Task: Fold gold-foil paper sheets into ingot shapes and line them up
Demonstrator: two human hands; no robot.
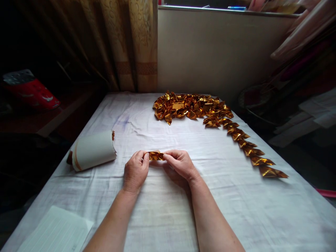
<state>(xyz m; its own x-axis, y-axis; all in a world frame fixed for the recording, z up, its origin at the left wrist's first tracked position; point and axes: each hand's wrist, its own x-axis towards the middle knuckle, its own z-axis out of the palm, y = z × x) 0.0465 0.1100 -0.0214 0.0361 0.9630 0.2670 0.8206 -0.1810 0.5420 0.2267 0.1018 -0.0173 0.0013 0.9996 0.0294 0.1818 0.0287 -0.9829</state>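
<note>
My bare left forearm and right forearm reached forward, angling inward. My left grip and right grip faced each other nearly level, a gap between them, each drawn into a fingertip pinch, their backs showing.

left hand and right hand pinch opposite ends of a folded gold foil piece | white roll lies left on the cloth-covered surface | paper sheet near left | foil pile at far side, foil row along right
</note>
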